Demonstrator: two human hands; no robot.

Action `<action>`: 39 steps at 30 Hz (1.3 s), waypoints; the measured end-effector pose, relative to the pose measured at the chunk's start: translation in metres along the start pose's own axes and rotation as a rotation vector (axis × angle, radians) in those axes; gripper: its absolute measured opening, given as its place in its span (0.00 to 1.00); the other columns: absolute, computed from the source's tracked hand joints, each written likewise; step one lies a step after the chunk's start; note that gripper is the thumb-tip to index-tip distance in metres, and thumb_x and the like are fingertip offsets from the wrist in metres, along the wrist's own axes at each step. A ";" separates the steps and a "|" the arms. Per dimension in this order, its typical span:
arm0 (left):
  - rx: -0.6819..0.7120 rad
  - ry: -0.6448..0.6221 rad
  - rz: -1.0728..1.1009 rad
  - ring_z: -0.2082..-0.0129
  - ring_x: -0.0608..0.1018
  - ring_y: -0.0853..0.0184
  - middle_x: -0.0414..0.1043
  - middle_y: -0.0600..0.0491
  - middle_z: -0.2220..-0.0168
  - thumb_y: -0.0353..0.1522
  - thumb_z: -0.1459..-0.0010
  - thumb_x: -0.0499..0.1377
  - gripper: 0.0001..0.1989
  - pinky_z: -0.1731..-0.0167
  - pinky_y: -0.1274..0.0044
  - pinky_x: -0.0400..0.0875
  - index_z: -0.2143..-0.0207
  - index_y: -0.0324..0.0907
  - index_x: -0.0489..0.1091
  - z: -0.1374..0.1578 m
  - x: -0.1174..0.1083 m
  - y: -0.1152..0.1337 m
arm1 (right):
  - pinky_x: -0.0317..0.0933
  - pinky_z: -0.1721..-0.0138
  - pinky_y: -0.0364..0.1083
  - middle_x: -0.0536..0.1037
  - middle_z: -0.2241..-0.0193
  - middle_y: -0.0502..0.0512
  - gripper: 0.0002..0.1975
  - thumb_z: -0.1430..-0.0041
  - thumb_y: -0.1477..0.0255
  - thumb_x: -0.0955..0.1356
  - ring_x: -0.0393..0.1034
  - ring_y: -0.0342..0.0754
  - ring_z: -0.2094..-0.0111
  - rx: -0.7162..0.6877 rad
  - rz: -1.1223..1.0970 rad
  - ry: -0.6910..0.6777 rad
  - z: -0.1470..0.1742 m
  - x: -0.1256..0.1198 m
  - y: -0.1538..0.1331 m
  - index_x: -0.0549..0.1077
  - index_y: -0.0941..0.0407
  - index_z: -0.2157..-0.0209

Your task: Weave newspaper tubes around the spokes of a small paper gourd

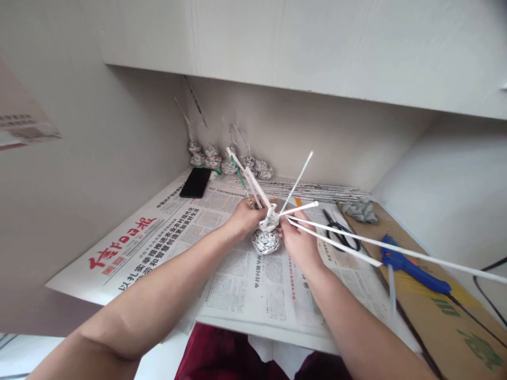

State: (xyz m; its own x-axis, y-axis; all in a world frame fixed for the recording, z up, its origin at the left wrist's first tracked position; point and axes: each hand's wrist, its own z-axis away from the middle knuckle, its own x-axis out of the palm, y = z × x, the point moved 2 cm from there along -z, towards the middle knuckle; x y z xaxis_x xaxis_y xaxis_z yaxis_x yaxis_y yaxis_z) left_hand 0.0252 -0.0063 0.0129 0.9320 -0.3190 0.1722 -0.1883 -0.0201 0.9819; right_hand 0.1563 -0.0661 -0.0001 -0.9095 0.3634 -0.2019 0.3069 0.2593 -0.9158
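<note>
Fingers: left hand (246, 217) and right hand (299, 240), both clamped on small round woven-newspaper pot (266, 243)
Pot's top: white rolled-paper tubes (259, 188) splaying outward
Far right: blue glue gun (418, 274)

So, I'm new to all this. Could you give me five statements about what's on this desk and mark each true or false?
1. The left hand and right hand are both on a woven piece. True.
2. The right hand is holding the scissors. False: they lie on the desk, to the right of the woven piece.
3. A black phone lies on the newspaper. True.
4. The glue gun is red. False: it is blue.
5. More woven pieces stand at the front edge. False: they are at the back, by the wall.
</note>
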 end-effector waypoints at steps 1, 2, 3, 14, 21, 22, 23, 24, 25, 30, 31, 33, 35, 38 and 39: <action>0.008 0.002 -0.003 0.78 0.71 0.71 0.71 0.54 0.79 0.36 0.64 0.70 0.16 0.74 0.78 0.66 0.75 0.35 0.71 0.000 -0.001 0.000 | 0.64 0.77 0.42 0.72 0.76 0.49 0.10 0.44 0.61 0.67 0.66 0.45 0.76 0.007 -0.023 -0.009 0.000 0.000 0.000 0.70 0.54 0.71; 0.017 -0.003 -0.006 0.78 0.71 0.71 0.71 0.55 0.79 0.36 0.64 0.70 0.16 0.74 0.78 0.66 0.76 0.35 0.71 -0.001 -0.001 0.001 | 0.65 0.76 0.42 0.73 0.76 0.50 0.11 0.44 0.61 0.68 0.67 0.45 0.76 0.014 -0.045 -0.016 -0.001 0.001 0.001 0.71 0.54 0.70; 0.024 -0.009 -0.009 0.78 0.71 0.71 0.72 0.55 0.78 0.35 0.64 0.70 0.16 0.74 0.78 0.66 0.75 0.35 0.71 -0.001 -0.002 0.001 | 0.66 0.76 0.43 0.73 0.75 0.50 0.11 0.45 0.60 0.68 0.67 0.45 0.76 0.024 -0.065 -0.020 -0.001 0.001 0.001 0.71 0.54 0.70; 0.065 -0.051 -0.100 0.77 0.71 0.71 0.72 0.54 0.77 0.33 0.60 0.68 0.13 0.74 0.79 0.66 0.73 0.35 0.71 -0.006 -0.004 -0.007 | 0.61 0.80 0.40 0.76 0.76 0.51 0.12 0.48 0.61 0.70 0.69 0.45 0.75 0.122 -0.186 0.023 -0.004 0.001 0.011 0.73 0.55 0.70; 0.033 -0.176 -0.118 0.72 0.75 0.68 0.76 0.50 0.72 0.37 0.60 0.69 0.16 0.69 0.77 0.68 0.71 0.35 0.76 -0.004 -0.007 -0.003 | 0.63 0.79 0.41 0.73 0.76 0.49 0.09 0.48 0.62 0.70 0.66 0.44 0.75 0.078 -0.181 0.004 -0.003 -0.002 0.009 0.73 0.54 0.71; 0.028 -0.168 -0.111 0.73 0.75 0.68 0.76 0.50 0.73 0.36 0.61 0.70 0.15 0.69 0.77 0.68 0.72 0.35 0.76 -0.004 -0.007 -0.003 | 0.63 0.78 0.41 0.74 0.76 0.49 0.09 0.48 0.62 0.70 0.66 0.44 0.75 0.080 -0.183 0.000 -0.003 -0.002 0.008 0.74 0.54 0.71; 0.022 -0.151 -0.093 0.74 0.75 0.68 0.76 0.50 0.74 0.36 0.62 0.70 0.15 0.70 0.77 0.68 0.73 0.35 0.76 -0.003 -0.006 -0.003 | 0.63 0.78 0.41 0.74 0.75 0.50 0.09 0.48 0.62 0.70 0.66 0.44 0.75 0.081 -0.188 -0.003 -0.003 -0.001 0.008 0.74 0.54 0.71; 0.014 -0.129 -0.065 0.74 0.75 0.68 0.75 0.51 0.74 0.35 0.62 0.70 0.15 0.71 0.77 0.68 0.73 0.35 0.75 -0.003 -0.005 -0.003 | 0.62 0.78 0.41 0.75 0.74 0.50 0.09 0.49 0.62 0.71 0.66 0.43 0.76 0.086 -0.201 -0.003 -0.003 -0.001 0.007 0.74 0.54 0.70; 0.005 -0.111 -0.030 0.75 0.74 0.68 0.75 0.51 0.75 0.35 0.63 0.70 0.14 0.71 0.77 0.68 0.74 0.35 0.75 -0.002 -0.003 -0.004 | 0.62 0.79 0.41 0.75 0.74 0.50 0.10 0.49 0.63 0.71 0.66 0.43 0.77 0.097 -0.225 0.001 -0.004 0.000 0.006 0.74 0.54 0.69; -0.034 -0.112 0.089 0.78 0.73 0.69 0.73 0.52 0.78 0.36 0.64 0.70 0.15 0.74 0.77 0.67 0.75 0.35 0.74 0.003 0.005 -0.006 | 0.56 0.85 0.39 0.73 0.80 0.48 0.13 0.58 0.68 0.74 0.62 0.40 0.82 0.269 -0.401 0.032 -0.006 0.002 0.002 0.72 0.57 0.70; -0.036 -0.103 0.092 0.78 0.73 0.70 0.73 0.52 0.78 0.36 0.64 0.71 0.16 0.74 0.77 0.67 0.74 0.35 0.73 0.003 0.005 -0.006 | 0.54 0.86 0.38 0.72 0.81 0.47 0.13 0.60 0.69 0.75 0.62 0.39 0.83 0.308 -0.430 0.026 -0.007 0.002 0.002 0.72 0.57 0.71; -0.021 -0.099 0.072 0.77 0.72 0.70 0.73 0.52 0.77 0.36 0.64 0.71 0.16 0.73 0.78 0.68 0.74 0.35 0.73 0.003 0.004 -0.006 | 0.52 0.87 0.37 0.72 0.82 0.48 0.14 0.63 0.70 0.75 0.61 0.39 0.83 0.373 -0.483 0.004 -0.007 0.002 0.003 0.72 0.58 0.71; 0.013 -0.143 0.018 0.76 0.72 0.71 0.73 0.52 0.76 0.36 0.61 0.70 0.15 0.73 0.78 0.67 0.74 0.35 0.73 0.001 0.003 -0.005 | 0.51 0.88 0.37 0.71 0.83 0.48 0.15 0.65 0.70 0.75 0.61 0.39 0.83 0.420 -0.515 -0.015 -0.007 0.002 0.005 0.73 0.58 0.71; 0.091 -0.167 -0.078 0.75 0.73 0.70 0.72 0.53 0.76 0.36 0.57 0.68 0.13 0.71 0.78 0.68 0.73 0.36 0.72 -0.002 0.000 -0.005 | 0.48 0.89 0.36 0.70 0.83 0.47 0.15 0.64 0.68 0.76 0.60 0.38 0.83 0.466 -0.489 -0.050 -0.005 0.002 0.005 0.73 0.58 0.72; 0.118 -0.138 -0.111 0.74 0.73 0.69 0.73 0.52 0.75 0.36 0.56 0.67 0.12 0.71 0.78 0.68 0.72 0.36 0.72 -0.003 -0.002 -0.005 | 0.46 0.89 0.36 0.69 0.83 0.47 0.15 0.62 0.66 0.76 0.60 0.38 0.83 0.478 -0.467 -0.077 -0.005 0.003 0.005 0.73 0.58 0.73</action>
State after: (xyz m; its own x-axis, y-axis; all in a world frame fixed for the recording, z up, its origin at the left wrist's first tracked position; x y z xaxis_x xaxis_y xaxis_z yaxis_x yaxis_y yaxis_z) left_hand 0.0248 -0.0029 0.0075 0.8994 -0.4350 0.0436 -0.1299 -0.1707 0.9767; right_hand 0.1568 -0.0596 -0.0039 -0.9394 0.2402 0.2445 -0.2651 -0.0569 -0.9625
